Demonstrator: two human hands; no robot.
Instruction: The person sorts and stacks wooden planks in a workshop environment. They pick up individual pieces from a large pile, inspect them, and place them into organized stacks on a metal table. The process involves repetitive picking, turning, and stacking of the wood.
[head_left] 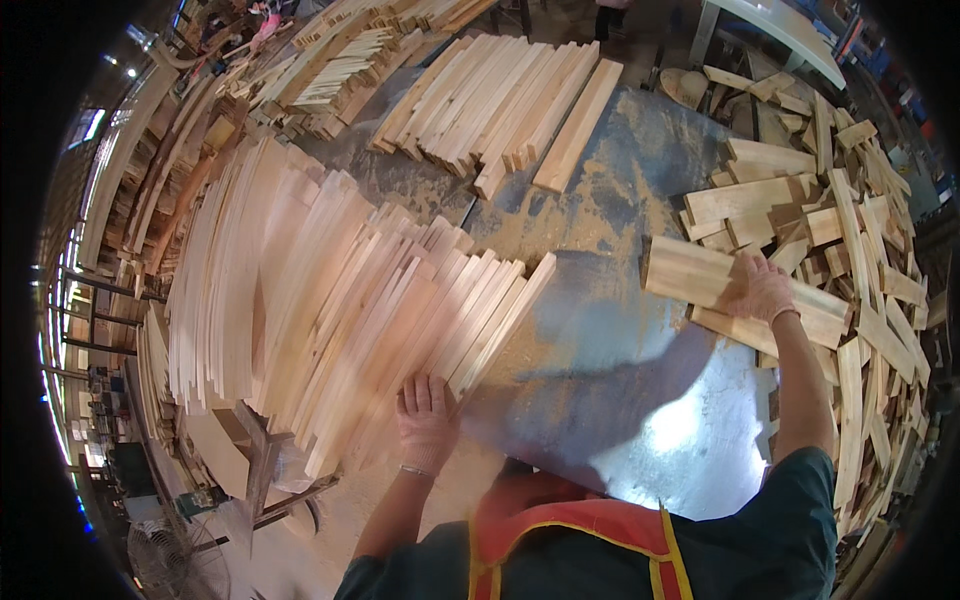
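On the bench's (610,400) right side, our right hand (765,289) curls over a board (698,272), probably stiff, light, best held mid-length; bench-left, our half-curled left hand (427,425) meets slats (335,320), grip unclear.

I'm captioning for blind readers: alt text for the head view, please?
A worker's right hand lies on a wide, pale wooden board at the right of a sawdust-strewn grey metal table; the left hand is at the near ends of long, pale wooden strips.

Shiny grey table (610,345): sawdust patches (560,230), rowed wooden strips (490,100), stacked boards (745,205)
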